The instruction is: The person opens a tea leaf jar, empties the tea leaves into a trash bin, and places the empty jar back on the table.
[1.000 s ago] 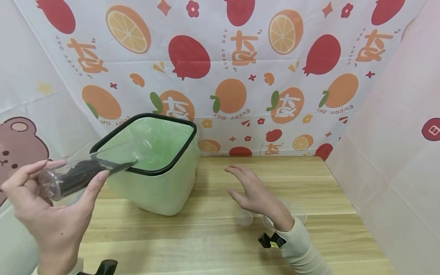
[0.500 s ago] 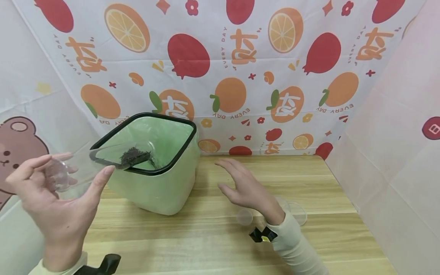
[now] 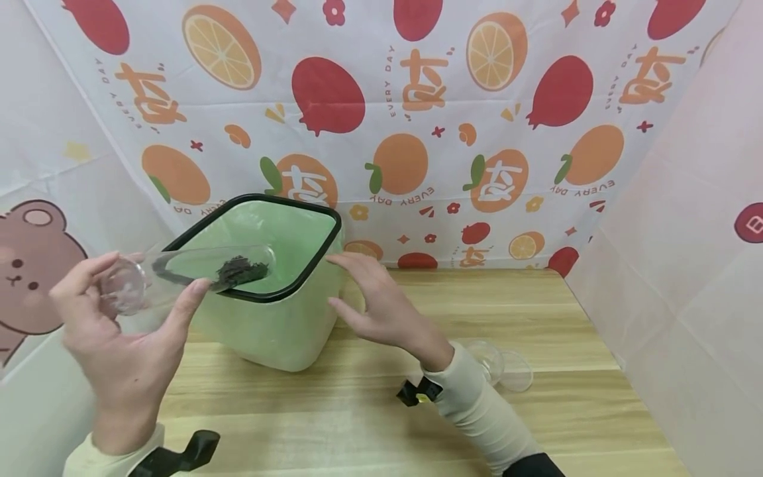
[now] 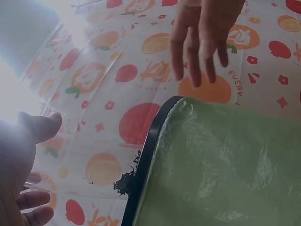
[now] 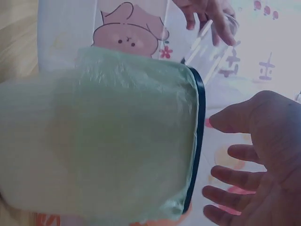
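Observation:
My left hand [image 3: 125, 338] grips a clear plastic jar [image 3: 185, 262] near its base, thumb along one side. The jar is tipped on its side, its far end over the opening of a bin. Dark dry shreds, like loose tea leaves [image 3: 241, 271], lie inside near that end. The bin [image 3: 268, 331] is pale green with a liner bag [image 5: 127, 132] and a black rim [image 3: 330, 255]. My right hand [image 3: 381, 301] hovers at the bin's right side, fingers extended and holding nothing. In the right wrist view, its fingers [image 5: 235, 176] spread beside the rim.
Two clear round plastic pieces, one a flat disc [image 3: 516, 371], lie on the wooden table [image 3: 572, 411] behind my right forearm. A fruit-print cloth [image 3: 453, 86] hangs behind the bin, and pale sheets [image 3: 673, 278] close off both sides.
The left hand has moved right and brought the jar further over the bin. The dark shreds have slid from the jar's base toward its far end. The right hand has moved left to the bin.

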Demonstrator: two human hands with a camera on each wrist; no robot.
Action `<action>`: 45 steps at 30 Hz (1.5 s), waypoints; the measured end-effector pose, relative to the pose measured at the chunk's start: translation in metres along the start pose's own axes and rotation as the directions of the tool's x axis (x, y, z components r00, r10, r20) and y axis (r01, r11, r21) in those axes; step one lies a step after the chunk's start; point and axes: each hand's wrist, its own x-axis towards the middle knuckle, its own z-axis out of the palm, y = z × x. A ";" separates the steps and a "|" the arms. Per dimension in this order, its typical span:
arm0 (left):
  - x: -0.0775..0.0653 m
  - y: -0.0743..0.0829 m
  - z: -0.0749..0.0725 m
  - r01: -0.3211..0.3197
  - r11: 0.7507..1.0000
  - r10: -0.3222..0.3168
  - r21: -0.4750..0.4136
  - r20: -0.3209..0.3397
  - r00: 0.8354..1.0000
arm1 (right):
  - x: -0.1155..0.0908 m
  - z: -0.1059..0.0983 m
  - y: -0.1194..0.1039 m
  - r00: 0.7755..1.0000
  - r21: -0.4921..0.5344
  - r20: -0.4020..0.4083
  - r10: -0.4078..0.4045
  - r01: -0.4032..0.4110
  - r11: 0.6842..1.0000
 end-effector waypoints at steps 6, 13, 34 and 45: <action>0.001 -0.002 0.003 -0.042 0.999 0.042 0.033 0.002 0.999 | 0.018 0.013 -0.011 0.997 -0.024 -0.046 -0.059 0.058 0.998; 0.002 0.002 0.005 -0.076 0.996 0.075 0.055 0.026 0.997 | 0.039 0.024 -0.021 0.996 -0.059 -0.041 -0.083 0.081 0.995; 0.002 0.001 0.015 -0.169 0.975 0.160 0.142 0.073 0.984 | 0.080 0.041 -0.037 0.980 -0.070 0.198 0.002 0.012 0.997; -0.001 0.016 0.025 -0.170 0.972 0.158 0.163 0.084 0.984 | 0.086 0.042 -0.040 0.945 -0.093 0.308 0.106 -0.081 0.992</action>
